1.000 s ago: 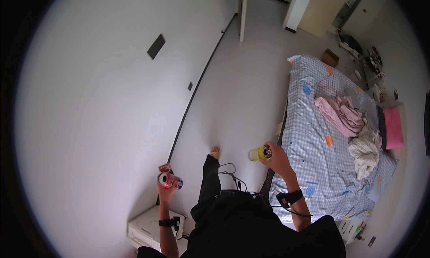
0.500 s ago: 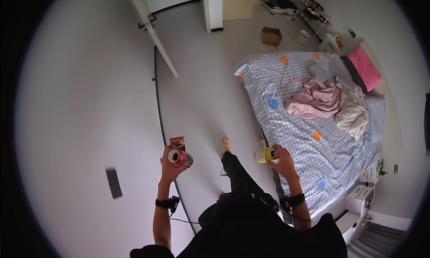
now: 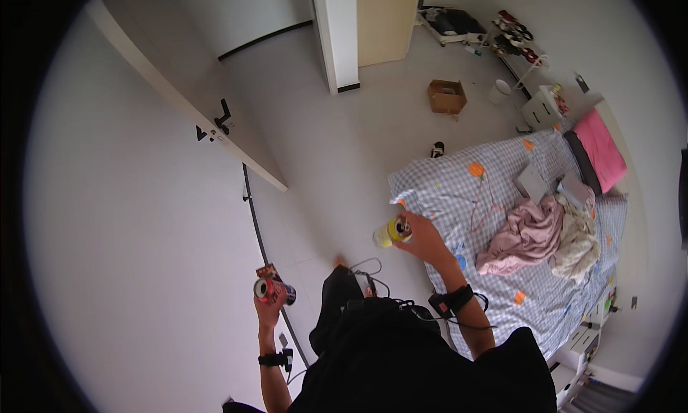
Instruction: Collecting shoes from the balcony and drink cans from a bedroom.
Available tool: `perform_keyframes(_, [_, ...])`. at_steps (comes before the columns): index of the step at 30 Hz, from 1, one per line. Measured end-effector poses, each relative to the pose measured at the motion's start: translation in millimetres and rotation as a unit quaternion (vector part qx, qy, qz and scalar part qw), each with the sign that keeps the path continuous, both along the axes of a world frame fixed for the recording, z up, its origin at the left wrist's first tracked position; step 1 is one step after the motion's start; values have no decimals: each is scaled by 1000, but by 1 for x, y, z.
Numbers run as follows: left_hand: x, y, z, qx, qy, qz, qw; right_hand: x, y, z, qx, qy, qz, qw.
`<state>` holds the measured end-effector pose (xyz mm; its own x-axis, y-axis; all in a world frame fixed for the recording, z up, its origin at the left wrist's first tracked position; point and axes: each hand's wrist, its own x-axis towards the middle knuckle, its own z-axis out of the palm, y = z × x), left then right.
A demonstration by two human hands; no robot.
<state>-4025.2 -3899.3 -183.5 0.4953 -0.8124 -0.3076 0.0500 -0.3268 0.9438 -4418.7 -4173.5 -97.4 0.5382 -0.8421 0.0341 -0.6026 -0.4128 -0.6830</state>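
Note:
At the lower left, my left hand (image 3: pixel 267 314) is closed around a red drink can (image 3: pixel 278 292) whose opened top tilts up toward me. A small red printed packet (image 3: pixel 266 271) shows just beyond this can; the fingers near it are hidden, so how it is held is unclear. My right hand (image 3: pixel 430 244) grips a yellow drink can (image 3: pixel 389 233) with its opened top turned toward the palm. That can is above the floor near the bed's left corner. Both wrists wear black straps with small devices and cables.
A door (image 3: pixel 193 115) with a black handle stands ajar at the left. The checked bed (image 3: pixel 444 187), with a pink blanket (image 3: pixel 527 234), lies to the right. Farther off are a cardboard box (image 3: pixel 447 97), a shoe (image 3: pixel 437 149), a white bin (image 3: pixel 500 91) and an open suitcase (image 3: pixel 451 26).
I have stepped forward, and the door, box and bed sit lower in view. My right hand with the yellow can has moved up and left; my left with the red can is lower.

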Motion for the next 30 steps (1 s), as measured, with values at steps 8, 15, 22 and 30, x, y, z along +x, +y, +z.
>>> perform_keyframes(8, [96, -289, -44, -8, 14, -43, 999, 66, -230, -47, -35, 144, -20, 989])
perform_keyframes(15, [145, -601, 24, -151, -76, -219, 961, 52, -348, -31, 60, 98, -220, 969])
perform_keyframes(22, [208, -778, 60, -155, -33, -221, 962, 81, -528, -95, 43, 73, -191, 978])
perform_keyframes(30, [300, -742, -3, -5, -86, 35, 996, 288, -792, -62, -30, 131, 50, 990])
